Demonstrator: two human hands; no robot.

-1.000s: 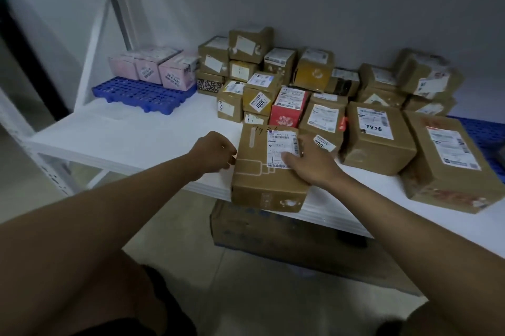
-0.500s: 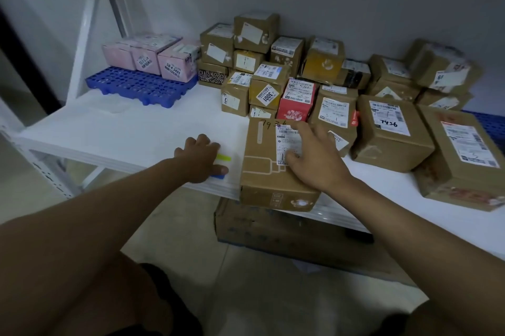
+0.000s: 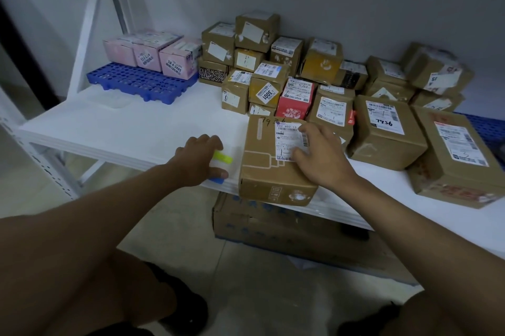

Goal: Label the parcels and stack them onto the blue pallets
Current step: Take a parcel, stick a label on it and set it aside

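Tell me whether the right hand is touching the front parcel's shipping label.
Touching. The head view shows the right hand lying flat on the front parcel, its fingers overlapping the white shipping label.

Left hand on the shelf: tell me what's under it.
Under the left hand, a yellow marker and a blue tip stick out. Their bodies are covered.
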